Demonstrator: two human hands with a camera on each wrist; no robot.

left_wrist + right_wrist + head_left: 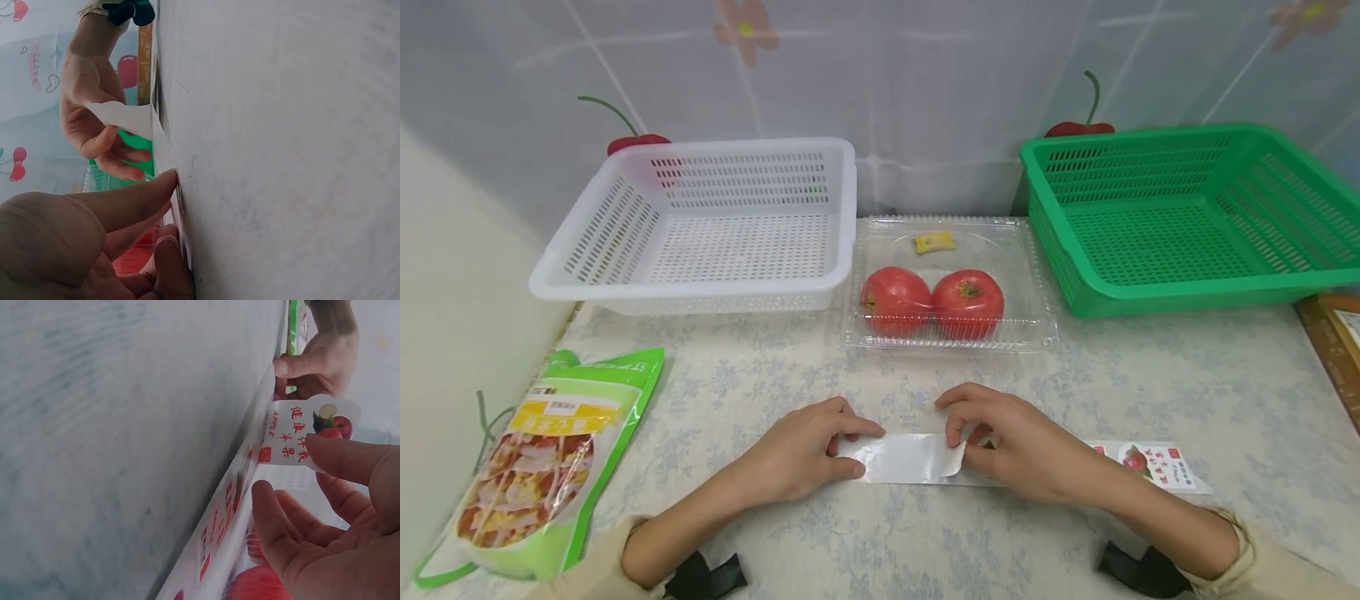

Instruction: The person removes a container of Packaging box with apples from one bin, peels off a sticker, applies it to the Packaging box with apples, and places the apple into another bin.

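Left hand (811, 447) pinches the white strip (901, 458), lower centre of frame. Right hand (1021, 443) has a raised apple sticker (284, 428) pinched.

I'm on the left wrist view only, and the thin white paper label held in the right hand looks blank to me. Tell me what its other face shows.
Observer: The right wrist view shows red characters, the word APPLE and a picture of red fruit on the thin white paper label in the right hand.
Operator: Now list what sits in the clear ridged plastic box; I can barely see it.
Observer: In the head view it holds two round red fruits and a small yellow wrapped packet.
Operator: Report what lies out past the left hand, on its left.
Observer: The head view shows a green plastic food bag with a meal pictured on its front.
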